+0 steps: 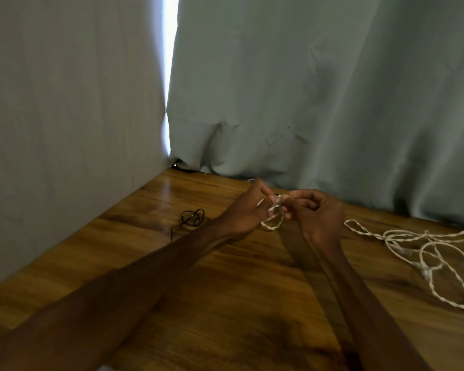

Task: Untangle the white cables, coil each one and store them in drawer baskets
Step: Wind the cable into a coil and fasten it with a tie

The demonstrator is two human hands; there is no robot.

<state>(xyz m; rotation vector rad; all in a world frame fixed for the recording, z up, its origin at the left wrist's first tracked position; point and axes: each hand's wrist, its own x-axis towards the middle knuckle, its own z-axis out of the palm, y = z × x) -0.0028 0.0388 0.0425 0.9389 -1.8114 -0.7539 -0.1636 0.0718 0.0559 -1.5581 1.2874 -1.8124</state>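
Hands: left hand (pixel 248 210) and right hand (pixel 315 214) are pinching the cable coil (pixel 273 224), mid-frame.
Handling: likely light, floppy; gripping across gathered loops.

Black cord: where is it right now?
Head view: the black cord lies on the wooden table, left of the left hand, toward the curtain.

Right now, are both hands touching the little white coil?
Touching. The head view shows the left hand gripping the white coil while the right hand pinches its edge.
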